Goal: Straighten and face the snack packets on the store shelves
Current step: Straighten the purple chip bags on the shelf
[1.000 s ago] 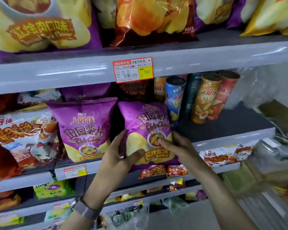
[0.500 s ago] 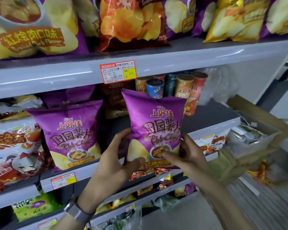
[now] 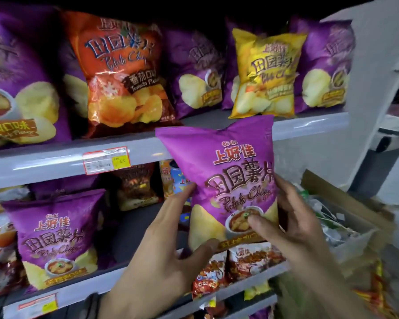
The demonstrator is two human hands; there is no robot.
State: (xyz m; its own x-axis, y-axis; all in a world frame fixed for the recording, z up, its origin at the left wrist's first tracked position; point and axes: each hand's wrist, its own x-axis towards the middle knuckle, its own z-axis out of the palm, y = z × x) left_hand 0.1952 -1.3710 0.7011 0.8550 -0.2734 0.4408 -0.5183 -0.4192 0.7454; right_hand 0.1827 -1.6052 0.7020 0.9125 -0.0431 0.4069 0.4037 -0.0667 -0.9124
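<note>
I hold a purple potato chip packet (image 3: 226, 171) in the air in front of the shelves, its front facing me and its top reaching the upper shelf edge (image 3: 55, 160). My left hand (image 3: 168, 245) grips its lower left side, thumb on the bottom front. My right hand (image 3: 290, 217) grips its right side, thumb pressed on the bowl picture. A second purple packet (image 3: 55, 236) stands on the middle shelf at the left. Behind the held packet, a dark brown packet (image 3: 136, 187) and chip cans (image 3: 171, 178) stand further back.
The upper shelf carries an orange tomato packet (image 3: 120, 72), a yellow packet (image 3: 265, 74) and several purple packets. A price tag (image 3: 106, 160) hangs on its edge. A cardboard box (image 3: 339, 217) with wrapped goods sits at the right. Small snack packets (image 3: 247, 261) line the shelf below.
Both hands have lifted the purple packet off the middle shelf, up and to the right toward the upper shelf. My view has tilted upward.
</note>
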